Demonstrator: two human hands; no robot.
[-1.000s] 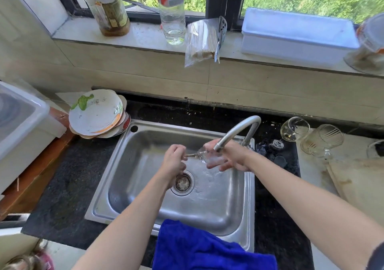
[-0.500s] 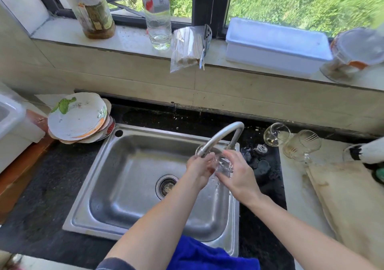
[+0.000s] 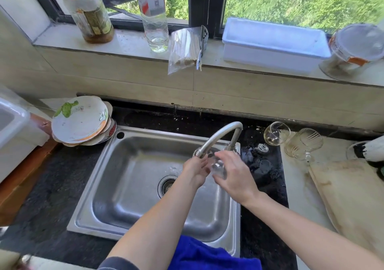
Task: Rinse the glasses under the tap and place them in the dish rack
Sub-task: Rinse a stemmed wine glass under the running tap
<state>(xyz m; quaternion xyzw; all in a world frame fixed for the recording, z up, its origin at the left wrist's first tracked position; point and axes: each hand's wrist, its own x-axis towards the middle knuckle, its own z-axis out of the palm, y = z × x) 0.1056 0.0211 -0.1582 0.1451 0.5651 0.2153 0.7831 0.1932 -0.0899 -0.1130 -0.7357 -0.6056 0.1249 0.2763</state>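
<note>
A small clear glass is held over the steel sink, just below the spout of the curved tap. My left hand and my right hand both close around it, so most of the glass is hidden. Two more glasses lie on their sides on the counter to the right of the tap: a round stemmed one and a ribbed one. No dish rack shows that I can make out.
Stacked dirty plates sit left of the sink, beside a white tub. A blue cloth hangs over the sink's front edge. A worn cutting board lies at right. Bottles, a skewer bag and a white box line the windowsill.
A second ago my hands held the glass stretched apart sideways under the spout; now they have closed together around it beneath the tap. The view shifted right and slightly down.
</note>
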